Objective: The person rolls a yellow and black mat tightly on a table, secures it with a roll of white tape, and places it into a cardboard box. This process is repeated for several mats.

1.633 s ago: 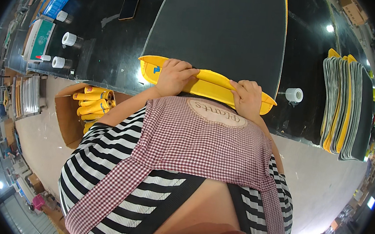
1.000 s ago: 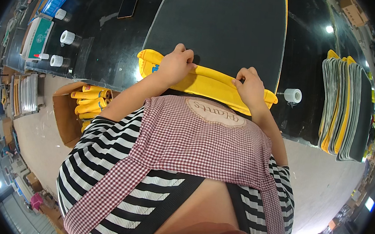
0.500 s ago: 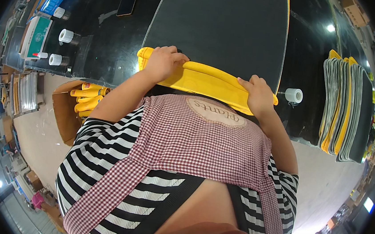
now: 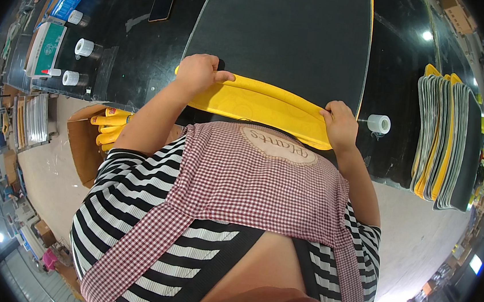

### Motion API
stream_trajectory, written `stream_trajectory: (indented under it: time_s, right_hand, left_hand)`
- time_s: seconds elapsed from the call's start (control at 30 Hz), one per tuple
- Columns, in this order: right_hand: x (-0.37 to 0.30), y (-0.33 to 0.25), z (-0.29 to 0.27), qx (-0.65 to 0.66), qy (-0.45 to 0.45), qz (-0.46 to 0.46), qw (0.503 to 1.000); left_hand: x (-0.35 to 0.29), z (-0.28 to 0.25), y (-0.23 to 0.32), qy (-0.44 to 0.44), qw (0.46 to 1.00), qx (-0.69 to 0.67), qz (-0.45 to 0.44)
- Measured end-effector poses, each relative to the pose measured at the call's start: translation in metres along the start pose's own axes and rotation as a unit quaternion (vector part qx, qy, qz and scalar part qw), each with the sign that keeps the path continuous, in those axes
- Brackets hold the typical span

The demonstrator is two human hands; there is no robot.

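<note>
A long yellow curved board [image 4: 257, 103] lies across the near edge of the black worktable [image 4: 117, 65], tilted on its edge against a large dark mat [image 4: 287, 34]. My left hand [image 4: 198, 72] grips the board's left end with fingers curled over the top. My right hand [image 4: 339, 124] pinches the board's right end. My checked apron and striped shirt hide the board's lower edge.
A white tape roll [image 4: 379, 124] stands right of my right hand. A stack of grey and yellow boards [image 4: 447, 146] lies at far right. A cardboard box of yellow pieces [image 4: 103, 130] sits on the floor at left. A phone [image 4: 164, 1], two white rolls [image 4: 83, 48] and boxes lie at back left.
Both hands have slid outward along the yellow board to its ends, and the board has turned up more on its edge and shifted slightly away from my body.
</note>
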State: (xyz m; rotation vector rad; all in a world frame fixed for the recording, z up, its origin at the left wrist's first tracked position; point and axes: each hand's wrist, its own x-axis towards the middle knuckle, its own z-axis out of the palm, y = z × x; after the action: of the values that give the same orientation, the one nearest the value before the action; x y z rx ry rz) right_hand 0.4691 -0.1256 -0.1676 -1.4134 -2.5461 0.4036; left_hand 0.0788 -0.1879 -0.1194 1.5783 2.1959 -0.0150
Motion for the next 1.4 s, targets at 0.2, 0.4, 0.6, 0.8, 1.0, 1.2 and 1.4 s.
stream_trajectory:
  time_s: [0.2, 0.4, 0.6, 0.8, 1.0, 1.2, 1.4]
  right_hand:
    - [-0.001, 0.016, 0.004, 0.043, -0.002, -0.052, 0.998]
    - [-0.005, 0.014, -0.005, -0.011, 0.066, -0.160, 0.985]
    - [-0.011, 0.014, -0.022, -0.058, 0.020, -0.178, 0.982]
    - [0.009, 0.023, -0.014, -0.067, -0.032, -0.108, 0.991]
    - [0.029, 0.009, -0.025, -0.131, -0.017, -0.102, 0.986]
    - [-0.026, -0.020, 0.013, -0.109, 0.055, 0.004, 0.993]
    - [0.043, 0.005, 0.007, -0.175, 0.012, -0.005, 0.984]
  left_hand:
    - [0.001, 0.007, -0.033, 0.013, 0.992, -0.100, 0.076]
    - [0.013, 0.018, -0.047, 0.197, 0.942, 0.032, 0.270]
    - [0.022, 0.026, -0.073, 0.153, 0.899, -0.004, 0.411]
    - [0.025, 0.001, -0.062, 0.080, 0.935, 0.016, 0.345]
    - [0.030, -0.020, -0.022, 0.030, 0.977, 0.031, 0.211]
    - [-0.005, 0.052, -0.027, 0.212, 0.929, 0.201, 0.229]
    - [0.017, 0.050, 0.020, 0.163, 0.977, 0.050, 0.127]
